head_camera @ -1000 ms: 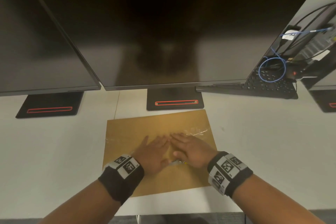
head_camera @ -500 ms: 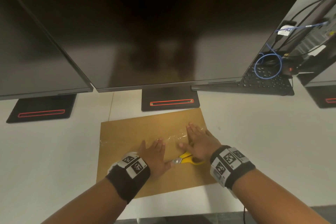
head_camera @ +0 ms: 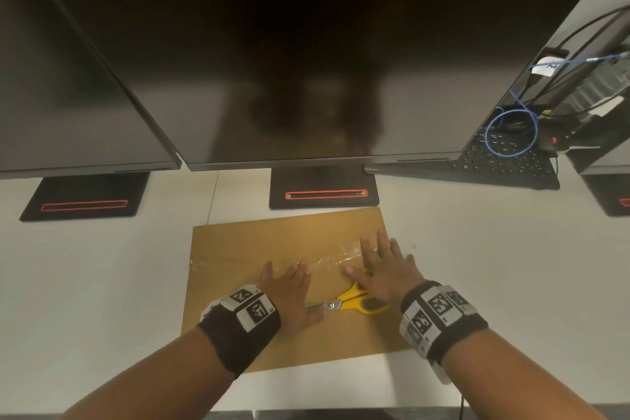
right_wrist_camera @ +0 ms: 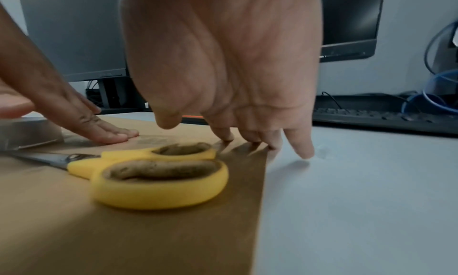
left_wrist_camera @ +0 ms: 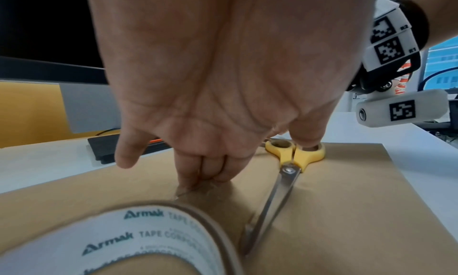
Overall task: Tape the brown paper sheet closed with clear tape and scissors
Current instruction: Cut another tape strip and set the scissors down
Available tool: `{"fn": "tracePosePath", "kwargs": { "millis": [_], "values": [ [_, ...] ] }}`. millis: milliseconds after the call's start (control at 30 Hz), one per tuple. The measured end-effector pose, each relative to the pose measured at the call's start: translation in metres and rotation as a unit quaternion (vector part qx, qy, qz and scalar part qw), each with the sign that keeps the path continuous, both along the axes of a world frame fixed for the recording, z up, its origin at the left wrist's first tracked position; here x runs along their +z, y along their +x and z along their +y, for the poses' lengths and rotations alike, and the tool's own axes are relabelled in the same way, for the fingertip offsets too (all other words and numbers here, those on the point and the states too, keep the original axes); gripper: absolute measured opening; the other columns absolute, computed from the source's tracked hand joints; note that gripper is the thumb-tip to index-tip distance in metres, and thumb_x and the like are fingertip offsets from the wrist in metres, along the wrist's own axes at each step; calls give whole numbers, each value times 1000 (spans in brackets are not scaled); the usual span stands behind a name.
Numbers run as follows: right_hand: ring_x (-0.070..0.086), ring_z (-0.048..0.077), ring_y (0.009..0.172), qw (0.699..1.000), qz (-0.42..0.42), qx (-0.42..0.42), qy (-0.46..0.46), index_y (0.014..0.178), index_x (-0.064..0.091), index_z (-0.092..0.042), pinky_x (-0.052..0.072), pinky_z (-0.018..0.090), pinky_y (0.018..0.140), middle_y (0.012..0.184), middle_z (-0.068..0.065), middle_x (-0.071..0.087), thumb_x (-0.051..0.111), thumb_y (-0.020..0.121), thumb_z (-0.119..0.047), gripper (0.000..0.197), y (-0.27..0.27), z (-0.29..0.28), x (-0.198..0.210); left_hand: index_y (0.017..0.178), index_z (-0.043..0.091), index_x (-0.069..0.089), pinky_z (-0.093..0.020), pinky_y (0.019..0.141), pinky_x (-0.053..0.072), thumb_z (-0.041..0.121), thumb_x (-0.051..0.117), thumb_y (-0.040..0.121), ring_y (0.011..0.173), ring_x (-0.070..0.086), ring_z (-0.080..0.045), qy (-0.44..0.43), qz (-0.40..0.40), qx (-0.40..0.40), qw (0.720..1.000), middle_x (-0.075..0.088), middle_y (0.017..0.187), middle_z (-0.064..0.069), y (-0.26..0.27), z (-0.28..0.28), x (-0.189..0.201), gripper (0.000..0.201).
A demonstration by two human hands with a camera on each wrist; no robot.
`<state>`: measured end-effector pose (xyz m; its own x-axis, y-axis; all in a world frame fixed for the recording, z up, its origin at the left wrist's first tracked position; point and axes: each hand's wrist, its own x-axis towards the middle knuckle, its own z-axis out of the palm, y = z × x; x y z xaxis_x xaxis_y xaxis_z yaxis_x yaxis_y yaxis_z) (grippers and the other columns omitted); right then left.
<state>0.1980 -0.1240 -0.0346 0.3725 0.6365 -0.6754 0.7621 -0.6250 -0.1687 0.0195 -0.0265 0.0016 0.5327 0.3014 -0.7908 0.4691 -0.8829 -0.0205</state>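
The flat brown paper sheet lies on the white desk in front of the dark monitor, with a wrinkled strip of clear tape running across it from its left edge toward the right. Both hands are spread flat and hold nothing: the left hand presses its fingertips on the middle of the strip, and the right hand presses near the strip's right end, its little finger reaching past the paper's edge onto the desk in the right wrist view. The yellow-handled scissors lie closed on the sheet between the wrists, and the roll of clear tape sits just beneath the left wrist.

The step appears to be smoothing the tape down. To do it well, the left hand should anchor the centre while the right strokes outward with flat fingers, working the visible creases toward the end so that the strip bonds fully.
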Motion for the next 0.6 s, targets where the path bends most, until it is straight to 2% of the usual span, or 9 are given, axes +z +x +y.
{"fn": "tracePosePath", "kwargs": {
  "millis": [133, 233, 300, 367, 400, 467, 600],
  "values": [
    [-7, 27, 148, 999, -13, 25, -30, 152, -3, -29, 0, 53, 117, 160, 6, -16, 16, 86, -76, 84, 7, 7, 8, 151, 10, -7, -52, 115, -12, 70, 10, 89, 148, -8, -18, 2, 17, -19, 1000, -14, 159, -7, -1, 4, 5, 87],
    [-6, 29, 148, 993, -83, 56, -55, 152, 9, -22, -3, 58, 114, 161, 10, -3, 18, 90, -69, 79, -4, 17, 19, 151, 9, -2, -52, 116, -10, 69, 9, 90, 148, -4, -17, -11, 9, -9, 1000, -9, 160, -6, -7, 10, 15, 86],
    [8, 33, 146, 986, -127, 110, 12, 145, 29, -19, 4, 57, 115, 156, 14, 16, 23, 94, -56, 63, -20, 25, 27, 151, 11, 1, -51, 117, -7, 65, 12, 93, 148, -2, -15, -23, -11, 10, 1000, -6, 161, -4, -13, 16, 19, 81],
    [18, 31, 142, 975, -60, 181, 115, 141, 36, -22, 14, 51, 115, 152, 11, 24, 31, 96, -46, 51, -42, 34, 27, 152, 13, 2, -51, 117, -6, 61, 15, 95, 148, -2, -15, -31, -22, 21, 999, -6, 161, -3, -18, 21, 19, 76],
    [15, 28, 145, 969, -1, 211, 124, 145, 32, -22, 14, 47, 117, 156, 8, 18, 33, 97, -44, 53, -53, 37, 24, 152, 15, 1, -51, 117, -6, 61, 16, 95, 148, -2, -15, -35, -21, 22, 999, -7, 161, -2, -20, 21, 19, 75],
    [2, 23, 149, 966, 63, 243, 69, 152, 15, -22, 11, 44, 119, 162, 2, 0, 32, 98, -44, 60, -69, 40, 15, 152, 17, -1, -50, 117, -7, 60, 18, 95, 148, -3, -15, -38, -23, 18, 999, -9, 160, -2, -23, 21, 19, 74],
    [-11, 18, 148, 966, 33, 257, -6, 152, -4, -26, 6, 46, 120, 159, -4, -19, 23, 96, -59, 71, -75, 39, 1, 152, 15, -1, -49, 116, -8, 63, 13, 94, 148, -5, -14, -30, -15, 14, 999, -12, 160, -2, -31, 24, 15, 77]
  ]
}}
